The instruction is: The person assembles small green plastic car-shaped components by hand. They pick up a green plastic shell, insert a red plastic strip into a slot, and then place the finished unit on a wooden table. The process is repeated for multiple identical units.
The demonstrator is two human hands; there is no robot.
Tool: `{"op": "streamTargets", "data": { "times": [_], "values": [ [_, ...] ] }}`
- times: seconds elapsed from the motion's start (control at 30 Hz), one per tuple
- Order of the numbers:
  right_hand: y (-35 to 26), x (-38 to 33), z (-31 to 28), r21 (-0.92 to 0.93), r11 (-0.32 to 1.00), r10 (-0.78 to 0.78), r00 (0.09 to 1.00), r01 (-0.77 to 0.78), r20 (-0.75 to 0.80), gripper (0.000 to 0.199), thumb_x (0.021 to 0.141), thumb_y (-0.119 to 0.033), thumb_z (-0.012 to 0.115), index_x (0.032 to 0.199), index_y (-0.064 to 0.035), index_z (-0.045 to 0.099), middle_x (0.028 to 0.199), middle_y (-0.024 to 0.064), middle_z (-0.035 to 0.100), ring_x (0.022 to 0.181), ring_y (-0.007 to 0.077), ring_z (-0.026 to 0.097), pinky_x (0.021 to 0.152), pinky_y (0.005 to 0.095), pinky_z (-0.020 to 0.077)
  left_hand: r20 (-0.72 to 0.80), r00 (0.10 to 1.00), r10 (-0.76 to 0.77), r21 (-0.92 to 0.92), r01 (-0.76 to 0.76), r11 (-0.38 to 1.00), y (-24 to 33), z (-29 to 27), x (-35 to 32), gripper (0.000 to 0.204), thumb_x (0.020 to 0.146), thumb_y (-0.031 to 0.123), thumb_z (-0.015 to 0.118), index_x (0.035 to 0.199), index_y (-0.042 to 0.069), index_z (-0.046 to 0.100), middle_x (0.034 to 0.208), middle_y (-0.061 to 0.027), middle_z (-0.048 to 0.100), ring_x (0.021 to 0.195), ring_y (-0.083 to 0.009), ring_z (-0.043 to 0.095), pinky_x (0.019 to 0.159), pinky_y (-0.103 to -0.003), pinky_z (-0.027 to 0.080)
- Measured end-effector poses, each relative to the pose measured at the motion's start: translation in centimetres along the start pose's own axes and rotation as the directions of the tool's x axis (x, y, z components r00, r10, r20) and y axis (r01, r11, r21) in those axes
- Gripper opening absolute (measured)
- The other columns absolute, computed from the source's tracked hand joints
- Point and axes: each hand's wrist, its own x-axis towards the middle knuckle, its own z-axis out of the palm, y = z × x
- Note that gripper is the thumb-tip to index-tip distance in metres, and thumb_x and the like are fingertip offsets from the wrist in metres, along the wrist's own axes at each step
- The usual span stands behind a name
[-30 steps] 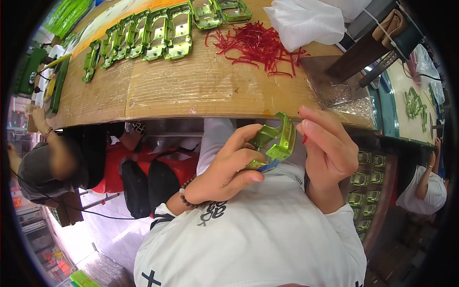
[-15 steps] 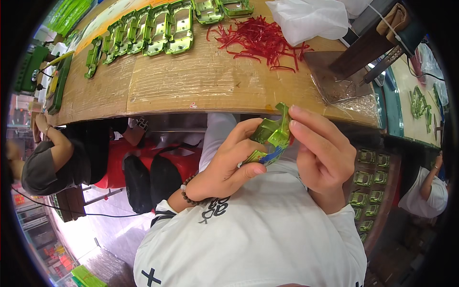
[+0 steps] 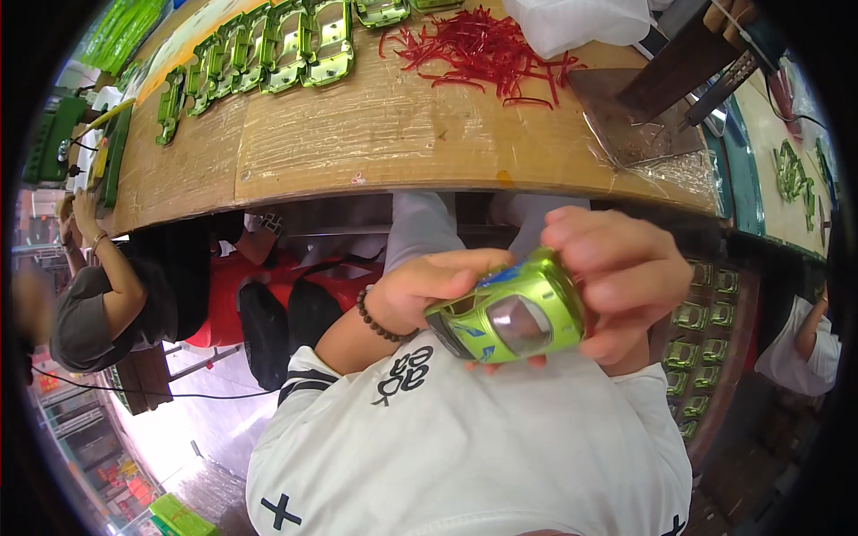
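A shiny green toy car body with blue markings and a window opening is held in front of my chest, its outer side turned up. My left hand is closed on its left end, thumb along the upper edge; some fingertips show beneath the car body. My right hand has its fingers curled against the right end, slightly blurred. Whether anything small sits between the right fingers is hidden.
On the wooden table lie a row of green car bodies, a heap of red plastic strips and a white plastic bag. A dark post stands on a plate at right. More bodies fill a tray. A co-worker sits left.
The toy car body has been turned over, from its hollow, edge-on side to its outer side. My right hand has moved from its upper tip to its right end and curled in.
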Motion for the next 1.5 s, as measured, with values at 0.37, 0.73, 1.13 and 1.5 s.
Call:
{"op": "streamTargets", "data": {
  "times": [0.37, 0.73, 1.13, 1.5],
  "values": [
    [-0.3, -0.8, -0.2, -0.011, 0.996, 0.087, 0.995, -0.087, 0.054, 0.034, 0.064, -0.018, 0.074, 0.087, 0.0008, 0.059, 0.093, 0.0212, 0.059, 0.087, 0.0343, 0.059, 0.084, 0.0461, 0.0446, 0.175, 0.985, 0.002, -0.281, 0.048, 0.958, -1.5, -0.6, 1.1, 0.058, 0.088, 0.037, 0.042, 0.129, -0.001, 0.025, 0.112, -0.0346, 0.042, 0.084, -0.0434, 0.056, 0.051, -0.038, 0.050],
    [-0.2, -0.9, 0.2, 0.026, 0.993, 0.114, 0.993, -0.114, 0.000, 0.033, 0.061, -0.018, 0.074, 0.087, -0.0010, 0.062, 0.091, 0.0186, 0.061, 0.089, 0.0332, 0.058, 0.091, 0.0475, 0.0382, 0.237, 0.971, -0.010, -0.296, 0.082, 0.952, -1.9, -1.0, 1.5, 0.056, 0.090, 0.041, 0.036, 0.128, 0.001, 0.021, 0.110, -0.0416, 0.042, 0.073, -0.0351, 0.061, 0.053, -0.033, 0.050],
    [-0.7, -0.6, -0.3, -0.102, 0.987, 0.130, 0.991, -0.127, 0.023, 0.030, 0.060, -0.018, 0.075, 0.082, -0.0019, 0.062, 0.088, 0.0176, 0.062, 0.088, 0.0319, 0.056, 0.092, 0.0473, 0.0368, 0.181, 0.982, -0.053, -0.195, 0.089, 0.977, -1.1, -0.9, 1.1, 0.056, 0.089, 0.043, 0.038, 0.123, 0.000, 0.025, 0.108, -0.0410, 0.043, 0.073, -0.0333, 0.062, 0.053, -0.031, 0.051],
    [-1.1, -0.5, -0.4, -0.117, 0.972, 0.210, 0.977, -0.205, 0.034, 0.031, 0.057, -0.015, 0.075, 0.082, -0.0029, 0.062, 0.091, 0.0198, 0.063, 0.087, 0.0314, 0.057, 0.094, 0.0479, 0.0344, 0.168, 0.983, -0.073, -0.139, 0.097, 0.986, -0.9, -1.0, 1.1, 0.059, 0.089, 0.043, 0.037, 0.125, -0.001, 0.022, 0.109, -0.0400, 0.044, 0.071, -0.0317, 0.062, 0.051, -0.031, 0.050]
  ]
}}
